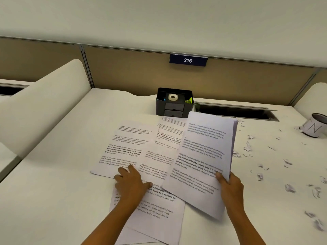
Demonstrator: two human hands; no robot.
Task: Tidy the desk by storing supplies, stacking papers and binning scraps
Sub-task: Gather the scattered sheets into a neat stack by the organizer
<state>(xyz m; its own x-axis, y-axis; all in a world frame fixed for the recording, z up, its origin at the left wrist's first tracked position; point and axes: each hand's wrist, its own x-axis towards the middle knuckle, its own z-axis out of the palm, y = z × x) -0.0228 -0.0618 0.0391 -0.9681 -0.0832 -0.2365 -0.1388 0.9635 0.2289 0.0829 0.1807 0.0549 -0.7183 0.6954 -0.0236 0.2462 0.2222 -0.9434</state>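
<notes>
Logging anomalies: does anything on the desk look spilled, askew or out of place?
Yes. Torn paper scraps litter the desk's right side near a mug; printed sheets lie fanned askew under the left hand, beside the right hand's sheaf.

I see a white desk point(53, 200) carrying loose printed sheets point(131, 144) fanned over its middle, overlapping one another. A black organiser point(174, 106) stands at the back edge, a mug point(315, 128) at the far right, and torn paper scraps point(290, 188) lie scattered across the right side
</notes>
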